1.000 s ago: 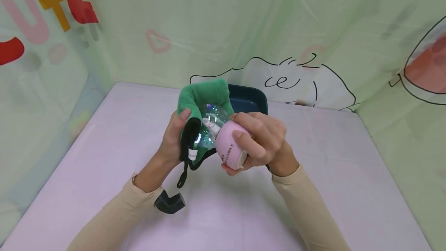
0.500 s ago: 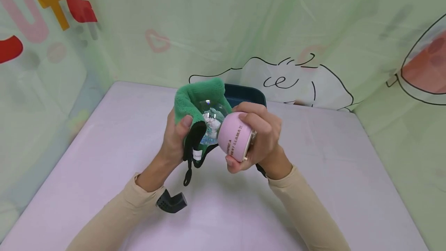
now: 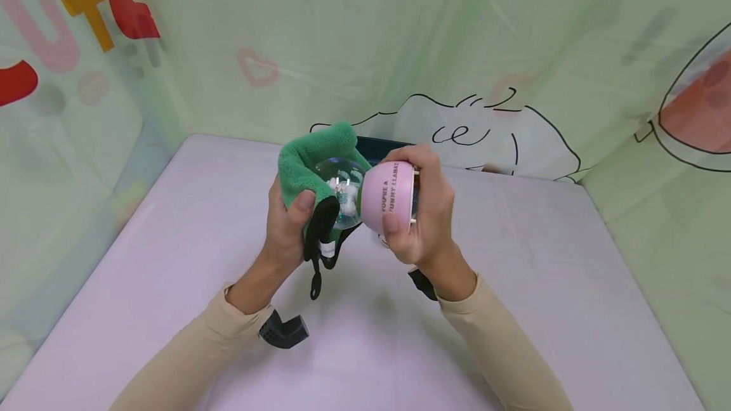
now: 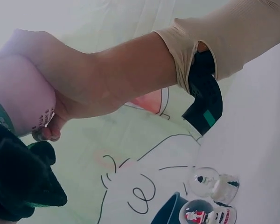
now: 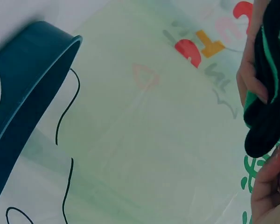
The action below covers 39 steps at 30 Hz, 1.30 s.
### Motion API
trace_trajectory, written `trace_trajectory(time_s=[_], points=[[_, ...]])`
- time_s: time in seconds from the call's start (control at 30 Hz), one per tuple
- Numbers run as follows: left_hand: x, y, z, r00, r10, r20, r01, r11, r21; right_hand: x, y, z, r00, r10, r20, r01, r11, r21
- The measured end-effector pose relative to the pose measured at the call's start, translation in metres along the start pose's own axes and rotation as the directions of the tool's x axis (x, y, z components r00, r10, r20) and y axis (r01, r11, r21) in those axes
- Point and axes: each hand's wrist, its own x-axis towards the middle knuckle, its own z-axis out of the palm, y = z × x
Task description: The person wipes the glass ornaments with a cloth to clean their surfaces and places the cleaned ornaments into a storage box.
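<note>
A snow globe with a pink lettered base (image 3: 381, 195) and a clear dome (image 3: 346, 190) is held on its side above the table. My right hand (image 3: 429, 208) grips the base, thumb in front and fingers over the top. My left hand (image 3: 283, 224) holds a green cloth (image 3: 297, 160) with black edging and a hanging loop, wrapped partly round the dome. White figures show inside the dome; its far side is hidden by the cloth. In the left wrist view the base (image 4: 21, 91) appears in the right hand, above the dark-looking cloth (image 4: 23, 175).
Behind the hands stands a dark blue tray (image 3: 377, 148), mostly hidden in the head view; its wall (image 5: 35, 56) shows in the right wrist view. A white-based snow globe (image 4: 224, 189) and one with a red-and-white figure (image 4: 197, 214) stand beside it. Patterned curtains surround the lilac tabletop (image 3: 354, 360).
My right hand has turned the snow globe from tipped down towards me to nearly level, raising the base. Its lettering has rotated. The cloth and left hand have shifted slightly.
</note>
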Motion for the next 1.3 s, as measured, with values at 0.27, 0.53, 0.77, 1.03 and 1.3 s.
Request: trace_trajectory(time_s=[0.27, 0.53, 0.77, 1.03, 1.3], points=[[0.002, -0.002, 0.003, 0.999, 0.031, -0.026, -0.031, 1.000, 0.005, 0.011, -0.018, -0.011, 0.812, 0.526, 0.254, -0.550, 0.835, 0.028], [0.005, 0.003, 0.001, 0.989, -0.106, -0.102, 0.114, 0.991, 0.076, 0.023, -0.018, -0.022, 0.492, 0.624, 0.607, -0.795, 0.607, 0.020], [0.008, 0.008, 0.000, 0.974, -0.213, -0.070, 0.212, 0.977, -0.032, 0.021, -0.004, -0.031, 0.716, 0.347, 0.606, -0.466, 0.883, 0.046], [0.005, 0.004, 0.001, 0.987, -0.143, -0.079, 0.143, 0.990, -0.003, 0.013, 0.009, -0.021, 0.891, 0.127, 0.435, -0.174, 0.982, 0.069], [0.006, 0.002, 0.001, 1.000, 0.028, 0.006, -0.028, 0.997, 0.071, 0.002, 0.008, -0.009, 0.944, 0.130, 0.304, -0.173, 0.977, 0.122]])
